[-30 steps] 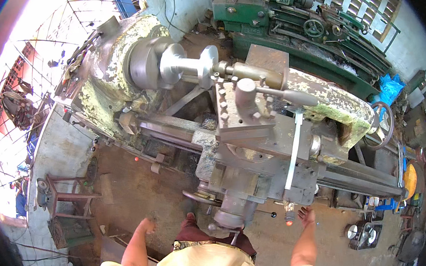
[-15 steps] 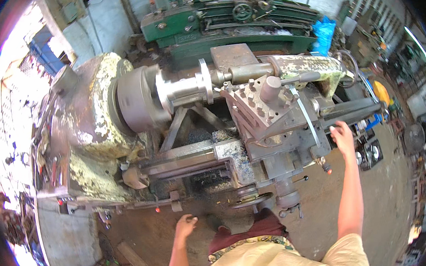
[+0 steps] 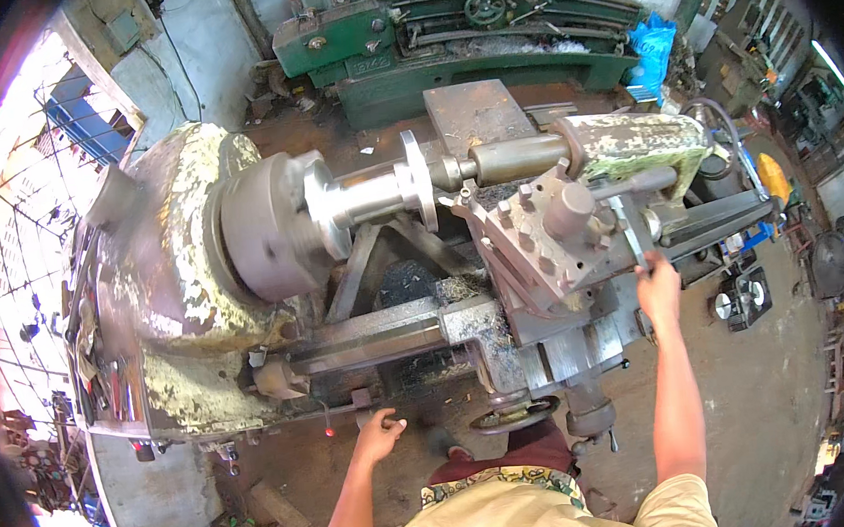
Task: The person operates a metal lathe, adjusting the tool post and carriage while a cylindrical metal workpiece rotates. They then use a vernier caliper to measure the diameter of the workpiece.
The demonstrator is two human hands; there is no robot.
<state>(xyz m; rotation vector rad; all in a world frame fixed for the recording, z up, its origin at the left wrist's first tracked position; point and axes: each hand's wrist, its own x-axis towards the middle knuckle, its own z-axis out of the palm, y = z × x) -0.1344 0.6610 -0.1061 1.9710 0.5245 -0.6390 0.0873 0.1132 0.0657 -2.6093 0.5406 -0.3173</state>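
Note:
My right hand [image 3: 658, 290] is closed round the lower end of a flat bright metal bar [image 3: 630, 230] beside the tool post [image 3: 562, 215] of a large worn lathe. My left hand [image 3: 380, 435] hangs loosely curled with fingers a little apart and nothing in it, near a red-knobbed lever [image 3: 330, 431] and left of the carriage handwheel [image 3: 515, 415]. A shiny flanged metal cylinder [image 3: 373, 194] sits between the chuck [image 3: 265, 226] and the tailstock [image 3: 640, 142]. The chuck's edges look smeared. Metal chips lie on the carriage.
Behind stands a green lathe [image 3: 486, 65], with a blue bag [image 3: 653, 52] by its right end. A black tray with round parts [image 3: 742, 300] lies on the floor at right. Wooden pieces [image 3: 281, 507] lie at lower left.
My right hand has moved onto the end of the metal bar and closed on it; it was apart from it before. My left hand has shifted slightly up and right.

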